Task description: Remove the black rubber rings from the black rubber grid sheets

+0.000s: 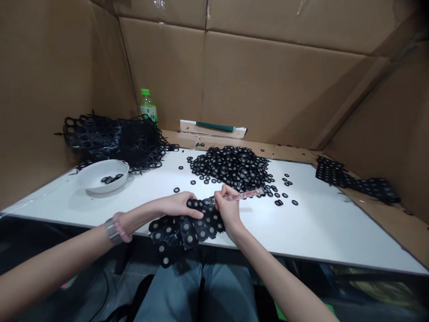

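Note:
My left hand grips the top edge of a black rubber sheet of joined rings with pale mesh centres, which hangs over the near edge of the white table. My right hand holds a thin red-and-clear tool against the sheet's upper right part. Just beyond the hands lies a big pile of loose black rings, with single rings scattered around it.
A white bowl with a few rings stands at the left, behind it a heap of emptied black webbing and a green-capped bottle. More ring sheets lie at the right. Cardboard walls enclose the table.

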`<state>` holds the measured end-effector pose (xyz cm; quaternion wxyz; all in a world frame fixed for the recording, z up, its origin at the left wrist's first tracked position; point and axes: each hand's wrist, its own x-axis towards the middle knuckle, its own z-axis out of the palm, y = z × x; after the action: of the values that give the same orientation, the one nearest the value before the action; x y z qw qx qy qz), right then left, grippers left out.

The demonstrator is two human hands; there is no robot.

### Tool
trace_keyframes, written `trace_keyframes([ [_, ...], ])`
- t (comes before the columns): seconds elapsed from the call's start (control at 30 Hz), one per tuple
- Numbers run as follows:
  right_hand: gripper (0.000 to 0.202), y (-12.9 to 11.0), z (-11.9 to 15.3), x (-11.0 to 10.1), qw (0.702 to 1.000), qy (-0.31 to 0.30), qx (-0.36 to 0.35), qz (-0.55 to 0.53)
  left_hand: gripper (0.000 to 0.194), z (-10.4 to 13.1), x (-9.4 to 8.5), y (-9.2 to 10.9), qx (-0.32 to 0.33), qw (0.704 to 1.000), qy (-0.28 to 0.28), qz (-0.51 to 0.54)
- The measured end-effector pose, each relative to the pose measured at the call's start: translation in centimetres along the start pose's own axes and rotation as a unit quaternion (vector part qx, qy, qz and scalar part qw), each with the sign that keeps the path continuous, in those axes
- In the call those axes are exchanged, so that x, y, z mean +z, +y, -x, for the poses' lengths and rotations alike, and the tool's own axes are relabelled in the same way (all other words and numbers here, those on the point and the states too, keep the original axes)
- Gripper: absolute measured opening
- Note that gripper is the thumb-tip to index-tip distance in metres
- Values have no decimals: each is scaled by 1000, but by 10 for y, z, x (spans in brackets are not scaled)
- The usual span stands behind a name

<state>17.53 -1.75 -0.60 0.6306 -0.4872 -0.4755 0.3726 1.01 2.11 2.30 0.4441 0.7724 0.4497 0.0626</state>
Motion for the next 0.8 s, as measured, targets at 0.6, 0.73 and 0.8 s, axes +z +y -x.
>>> trace_keyframes([
  [0.6,28,1,-6,-6,995,37,1,-87,15,-4,-2,25,13,998,-6,-55],
  [0.73,27,4,-9,-3,997,-6,21,-71,21,-13,0,18,5,998,-5,-56],
  [0.8,26,2,-10,-2,998,-8,13,-65,37,-15,1,14,13,998,5,-62],
])
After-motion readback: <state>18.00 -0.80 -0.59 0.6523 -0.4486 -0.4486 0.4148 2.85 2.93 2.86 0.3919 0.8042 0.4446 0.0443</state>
